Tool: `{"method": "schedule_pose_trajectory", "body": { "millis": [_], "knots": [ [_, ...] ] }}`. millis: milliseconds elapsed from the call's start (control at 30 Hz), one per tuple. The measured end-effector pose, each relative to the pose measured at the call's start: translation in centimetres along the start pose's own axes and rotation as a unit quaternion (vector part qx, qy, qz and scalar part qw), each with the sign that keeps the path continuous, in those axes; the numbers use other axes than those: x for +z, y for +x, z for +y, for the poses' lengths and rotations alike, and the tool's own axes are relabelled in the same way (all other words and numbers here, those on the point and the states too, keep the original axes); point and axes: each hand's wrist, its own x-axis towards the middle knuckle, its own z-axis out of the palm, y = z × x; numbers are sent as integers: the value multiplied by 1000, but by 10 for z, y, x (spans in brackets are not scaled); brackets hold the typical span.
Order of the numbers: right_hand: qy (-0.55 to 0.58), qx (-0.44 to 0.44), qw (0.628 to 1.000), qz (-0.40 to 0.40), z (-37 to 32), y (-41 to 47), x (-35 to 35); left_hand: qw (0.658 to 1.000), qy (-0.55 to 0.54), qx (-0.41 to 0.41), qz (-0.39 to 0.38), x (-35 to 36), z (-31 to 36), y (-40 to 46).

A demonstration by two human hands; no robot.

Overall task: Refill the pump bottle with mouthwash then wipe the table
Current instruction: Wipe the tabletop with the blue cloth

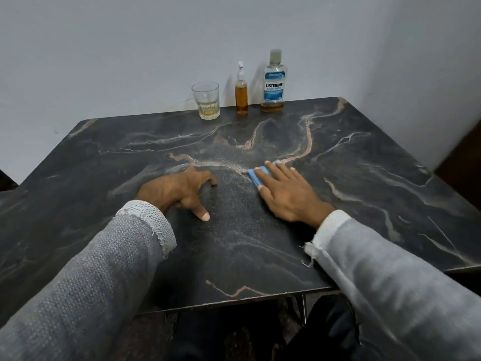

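Note:
A slim pump bottle [241,96] filled with amber liquid stands at the table's far edge. Right of it stands a capped mouthwash bottle [272,83] with a blue label and a little amber liquid at the bottom. My right hand [285,192] lies flat on a folded blue cloth [255,176], pressing it to the dark marble table [364,178] near the middle. My left hand [179,190] rests on the tabletop to the left of the cloth, fingers spread and bent, holding nothing.
A drinking glass [206,103] with a little yellowish liquid stands left of the pump bottle. White walls close in behind and to the right of the table. The table's front edge runs just above my lap.

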Motion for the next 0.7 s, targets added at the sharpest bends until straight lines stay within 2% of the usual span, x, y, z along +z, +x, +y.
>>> {"method": "schedule_pose_trajectory", "body": {
  "millis": [133,233,333,467,600,700],
  "knots": [
    [-22,101,993,58,63,-3,-11,1000,7,0,-6,-2,-1,4],
    [-2,173,984,49,95,20,-20,999,28,-1,-15,-7,1,9],
    [-2,189,982,32,91,55,-19,999,38,-7,-28,-11,3,13],
    [6,148,989,2,50,85,-14,998,55,-17,-38,-14,5,16],
    [7,37,999,-3,5,75,-3,997,59,-23,-41,-15,9,15],
    [11,-12,1000,-3,7,57,1,997,67,-22,-42,-16,10,13]
  ]
}}
